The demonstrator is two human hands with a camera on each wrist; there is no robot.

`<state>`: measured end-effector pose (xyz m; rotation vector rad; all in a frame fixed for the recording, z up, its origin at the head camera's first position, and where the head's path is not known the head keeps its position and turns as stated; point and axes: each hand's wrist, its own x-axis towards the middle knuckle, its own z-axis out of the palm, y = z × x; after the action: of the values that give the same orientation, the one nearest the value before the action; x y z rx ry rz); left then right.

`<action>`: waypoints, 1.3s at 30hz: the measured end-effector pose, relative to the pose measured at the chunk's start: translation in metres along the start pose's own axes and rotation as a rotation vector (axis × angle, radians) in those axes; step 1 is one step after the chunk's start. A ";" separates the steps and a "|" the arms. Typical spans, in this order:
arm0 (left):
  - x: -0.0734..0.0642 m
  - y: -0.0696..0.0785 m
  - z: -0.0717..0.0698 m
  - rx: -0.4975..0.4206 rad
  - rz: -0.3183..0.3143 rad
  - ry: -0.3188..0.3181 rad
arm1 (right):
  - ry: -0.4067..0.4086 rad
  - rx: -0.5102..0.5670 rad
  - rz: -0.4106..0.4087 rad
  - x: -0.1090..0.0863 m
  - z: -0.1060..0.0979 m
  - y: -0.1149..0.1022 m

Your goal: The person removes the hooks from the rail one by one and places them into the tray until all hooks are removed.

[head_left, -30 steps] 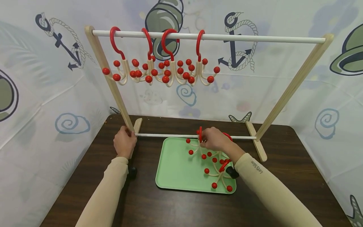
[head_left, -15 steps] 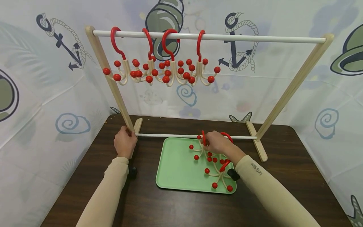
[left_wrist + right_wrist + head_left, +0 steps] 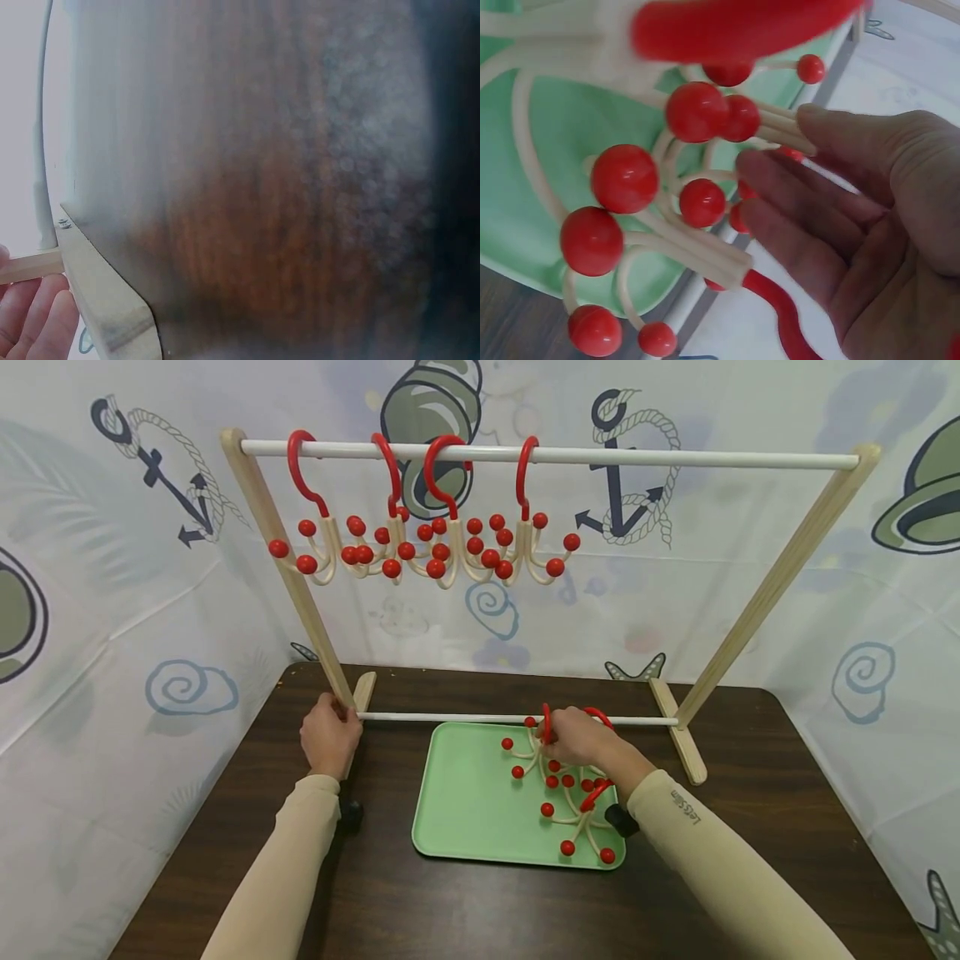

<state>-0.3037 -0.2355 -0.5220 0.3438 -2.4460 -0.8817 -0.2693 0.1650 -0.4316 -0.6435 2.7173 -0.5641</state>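
Note:
My left hand (image 3: 330, 735) grips the lower end of the wooden left post (image 3: 303, 602) of a rack; its fingers (image 3: 45, 319) curl at the wood in the left wrist view. Low over the right part of the green tray (image 3: 465, 810), my right hand (image 3: 581, 737) pinches the cream stem of a hook hanger (image 3: 547, 724), its red hook upward and its curved arms tipped with red balls. In the right wrist view, thumb and fingers meet at the stem (image 3: 784, 129). Another hanger (image 3: 587, 818) lies on the tray near the wrist; one more is partly hidden behind the hand.
Several similar hangers (image 3: 454, 510) hang on the left half of the white top rail (image 3: 675, 459). The white lower rail (image 3: 435, 717) runs just behind the tray. The right post (image 3: 780, 585) stands on a wooden foot (image 3: 684, 743) on the dark table (image 3: 420, 910).
My right hand has moved slightly right and lower with the pinched hanger, closer to the other hangers on the tray. The left hand stays at the post.

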 end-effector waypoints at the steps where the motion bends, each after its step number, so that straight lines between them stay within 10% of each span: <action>1: 0.000 0.000 0.000 -0.002 -0.001 0.002 | -0.005 -0.001 0.009 -0.001 -0.001 -0.001; 25: 0.000 -0.007 0.002 -0.004 0.004 0.009 | 0.021 -0.002 0.029 -0.064 -0.064 -0.032; 33: 0.000 -0.007 0.002 -0.005 0.016 0.018 | 0.213 -0.108 -0.074 -0.091 -0.107 -0.056; 39: 0.001 -0.003 0.002 -0.012 0.020 0.010 | 0.591 -0.214 -0.250 -0.096 -0.134 -0.076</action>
<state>-0.3050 -0.2374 -0.5251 0.3178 -2.4302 -0.8841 -0.2076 0.1895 -0.2622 -1.0176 3.3053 -0.6008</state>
